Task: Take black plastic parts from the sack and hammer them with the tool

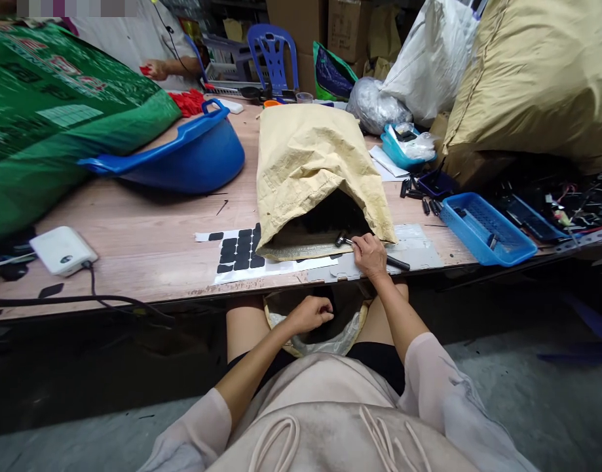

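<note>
My right hand (372, 254) is closed at the table edge around the shaft of what looks like a small hammer (397, 263). Its dark, shiny head points left and its black handle sticks out to the right. Right behind it gapes the mouth of a tan paper sack (313, 154), lying on the table with a dark inside. My left hand (311, 314) hangs low over an open sack (352, 326) between my knees. Its fingers are curled together, and whatever they may hold is hidden. A white sheet with black rounded pads (242, 250) lies partly under the tan sack.
On the left are a blue basin (197, 154), a green sack (59, 118) and a white box with a cable (63, 250). A blue basket (490, 228) and small black parts (431, 206) lie right. Large sacks (536, 78) rise behind. Across the table sits another person (128, 46).
</note>
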`<state>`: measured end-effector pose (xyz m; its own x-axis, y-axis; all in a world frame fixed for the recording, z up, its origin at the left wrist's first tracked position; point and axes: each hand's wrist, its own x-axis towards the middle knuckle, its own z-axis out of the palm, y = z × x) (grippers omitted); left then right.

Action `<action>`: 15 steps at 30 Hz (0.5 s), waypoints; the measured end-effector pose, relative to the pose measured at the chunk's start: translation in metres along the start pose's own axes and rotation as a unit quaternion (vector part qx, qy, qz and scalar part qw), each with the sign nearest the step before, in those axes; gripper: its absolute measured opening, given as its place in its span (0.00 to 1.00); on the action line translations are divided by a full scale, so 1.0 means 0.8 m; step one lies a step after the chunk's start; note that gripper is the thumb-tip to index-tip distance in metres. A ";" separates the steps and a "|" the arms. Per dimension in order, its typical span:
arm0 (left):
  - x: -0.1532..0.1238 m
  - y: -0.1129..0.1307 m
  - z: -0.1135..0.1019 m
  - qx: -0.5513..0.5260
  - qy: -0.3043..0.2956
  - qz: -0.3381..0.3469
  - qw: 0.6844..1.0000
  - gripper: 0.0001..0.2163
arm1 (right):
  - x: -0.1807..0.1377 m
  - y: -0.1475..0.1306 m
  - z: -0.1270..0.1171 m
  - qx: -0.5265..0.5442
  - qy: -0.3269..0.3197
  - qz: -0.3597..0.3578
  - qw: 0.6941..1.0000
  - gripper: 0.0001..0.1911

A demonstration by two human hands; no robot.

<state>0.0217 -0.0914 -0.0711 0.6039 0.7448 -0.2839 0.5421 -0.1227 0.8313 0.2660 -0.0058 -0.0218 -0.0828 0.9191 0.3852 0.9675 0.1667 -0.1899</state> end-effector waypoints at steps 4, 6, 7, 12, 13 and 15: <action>0.008 0.040 -0.085 0.004 0.163 0.055 0.985 0.08 | 0.000 0.000 0.000 -0.001 -0.002 0.004 1.000 0.12; 0.017 0.050 -0.123 0.077 0.309 0.032 0.947 0.07 | 0.000 -0.001 -0.001 -0.001 -0.006 0.003 1.000 0.13; 0.023 0.052 -0.138 0.116 0.369 0.000 0.922 0.08 | 0.000 -0.001 -0.002 0.000 -0.006 0.001 1.000 0.13; 0.052 0.052 -0.183 0.226 0.412 -0.226 0.853 0.13 | 0.001 -0.004 -0.004 0.003 -0.007 0.008 1.000 0.13; 0.058 0.051 -0.188 0.234 0.399 -0.251 0.850 0.13 | 0.001 -0.004 -0.004 0.003 -0.010 0.012 1.000 0.12; 0.066 0.051 -0.198 0.241 0.393 -0.280 0.842 0.13 | 0.002 -0.006 -0.005 0.002 -0.013 0.017 1.000 0.12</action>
<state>-0.0167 0.0465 0.0235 -0.2960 0.9552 -0.0058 0.9019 0.2815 0.3276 0.2625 -0.0067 -0.0167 -0.0567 0.9329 0.3558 0.9690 0.1372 -0.2054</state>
